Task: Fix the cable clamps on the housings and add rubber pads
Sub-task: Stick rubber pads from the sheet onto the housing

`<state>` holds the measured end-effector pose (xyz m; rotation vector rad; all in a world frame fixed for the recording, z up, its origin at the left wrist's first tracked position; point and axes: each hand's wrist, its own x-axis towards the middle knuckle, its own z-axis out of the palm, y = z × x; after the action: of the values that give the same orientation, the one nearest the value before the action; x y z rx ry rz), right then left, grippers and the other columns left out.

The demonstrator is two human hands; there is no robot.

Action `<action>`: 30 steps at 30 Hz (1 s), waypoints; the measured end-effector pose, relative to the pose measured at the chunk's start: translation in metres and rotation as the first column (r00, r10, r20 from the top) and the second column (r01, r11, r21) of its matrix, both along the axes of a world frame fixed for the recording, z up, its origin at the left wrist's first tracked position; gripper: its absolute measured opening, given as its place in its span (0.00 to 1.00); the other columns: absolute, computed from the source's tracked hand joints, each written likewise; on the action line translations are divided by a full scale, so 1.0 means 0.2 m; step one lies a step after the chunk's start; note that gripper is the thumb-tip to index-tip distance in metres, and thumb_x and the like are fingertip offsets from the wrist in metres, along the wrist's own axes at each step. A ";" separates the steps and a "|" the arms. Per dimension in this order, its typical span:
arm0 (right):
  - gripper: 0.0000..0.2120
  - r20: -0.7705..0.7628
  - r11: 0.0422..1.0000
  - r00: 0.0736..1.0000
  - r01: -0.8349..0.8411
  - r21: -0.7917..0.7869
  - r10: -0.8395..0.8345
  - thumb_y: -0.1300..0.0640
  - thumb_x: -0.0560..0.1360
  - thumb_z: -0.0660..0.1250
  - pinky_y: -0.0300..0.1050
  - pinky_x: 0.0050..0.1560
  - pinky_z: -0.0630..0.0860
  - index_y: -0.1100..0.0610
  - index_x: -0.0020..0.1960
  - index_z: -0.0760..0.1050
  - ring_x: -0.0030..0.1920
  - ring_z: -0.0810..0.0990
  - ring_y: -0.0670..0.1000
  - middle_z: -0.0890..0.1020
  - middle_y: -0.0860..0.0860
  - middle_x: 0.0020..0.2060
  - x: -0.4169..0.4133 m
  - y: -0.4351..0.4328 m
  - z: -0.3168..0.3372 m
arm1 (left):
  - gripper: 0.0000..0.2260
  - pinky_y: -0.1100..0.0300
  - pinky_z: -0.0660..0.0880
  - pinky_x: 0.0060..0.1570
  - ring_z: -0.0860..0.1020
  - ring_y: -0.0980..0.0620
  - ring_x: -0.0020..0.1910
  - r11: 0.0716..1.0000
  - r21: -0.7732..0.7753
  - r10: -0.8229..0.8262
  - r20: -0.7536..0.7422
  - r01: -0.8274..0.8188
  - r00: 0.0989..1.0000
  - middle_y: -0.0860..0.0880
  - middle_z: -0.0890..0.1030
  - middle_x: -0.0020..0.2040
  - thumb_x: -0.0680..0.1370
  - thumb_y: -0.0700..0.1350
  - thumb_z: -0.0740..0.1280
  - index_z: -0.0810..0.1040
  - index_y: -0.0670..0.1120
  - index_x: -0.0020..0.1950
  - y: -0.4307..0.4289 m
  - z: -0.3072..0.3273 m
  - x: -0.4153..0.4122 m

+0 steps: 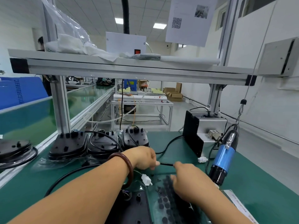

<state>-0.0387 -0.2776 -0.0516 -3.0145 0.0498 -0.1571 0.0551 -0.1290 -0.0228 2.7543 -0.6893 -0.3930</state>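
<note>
Factory line, green desk point(258, 183) | near housing point(137, 206) at bottom edge, rubber pad sheet point(165, 202) right of it, three housings point(103, 143) behind it | left hand point(144, 157) pinches black cable point(166, 164) just behind it, right hand point(189, 180) at the cable's other end, grip unclear tbh | no clamp or pads fitted that I can spot, guessing most is left

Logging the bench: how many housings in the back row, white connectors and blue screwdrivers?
Housings in the back row: 3
White connectors: 2
Blue screwdriver: 1
Total: 6
</note>
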 end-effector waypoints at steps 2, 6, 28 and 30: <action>0.12 -0.080 0.999 0.996 -0.039 -0.036 0.036 0.48 0.80 0.57 0.48 0.47 0.70 0.55 0.53 0.71 0.54 0.75 0.57 0.74 0.54 0.53 0.00 0.00 -0.03 | 0.08 0.52 0.67 0.60 0.73 0.50 0.54 0.996 0.037 0.081 0.071 -0.084 0.994 0.50 0.78 0.57 0.78 0.56 0.63 0.76 0.53 0.51 0.00 -0.03 0.01; 0.05 -0.145 0.997 0.989 -0.042 -0.068 0.032 0.56 0.80 0.55 0.46 0.49 0.67 0.55 0.47 0.68 0.52 0.68 0.56 0.67 0.55 0.50 0.04 -0.01 -0.07 | 0.08 0.49 0.68 0.63 0.72 0.46 0.60 0.985 0.049 0.150 0.246 -0.167 0.958 0.49 0.75 0.58 0.78 0.47 0.64 0.75 0.53 0.57 -0.02 -0.01 0.01; 0.12 0.302 0.975 0.953 -0.067 0.213 -0.001 0.52 0.80 0.59 0.42 0.44 0.69 0.54 0.49 0.80 0.48 0.77 0.52 0.79 0.52 0.46 0.07 0.01 -0.10 | 0.11 0.66 0.73 0.27 0.79 0.55 0.34 0.778 -0.506 0.067 -0.522 -0.372 0.850 0.47 0.82 0.41 0.76 0.31 0.64 0.75 0.46 0.52 -0.08 -0.02 -0.02; 0.13 0.335 0.971 0.942 -0.080 0.226 0.000 0.51 0.80 0.59 0.43 0.46 0.70 0.54 0.51 0.81 0.47 0.77 0.52 0.79 0.52 0.45 0.07 0.01 -0.10 | 0.11 0.63 0.73 0.33 0.78 0.56 0.33 0.748 -0.525 0.047 -0.569 -0.406 0.821 0.49 0.81 0.39 0.76 0.31 0.64 0.74 0.47 0.52 -0.08 -0.02 -0.01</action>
<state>-0.0238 -0.2752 -0.0715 -2.7074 -0.0232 -0.6089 0.0522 -0.1442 -0.0259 1.9168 -0.2412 -0.6788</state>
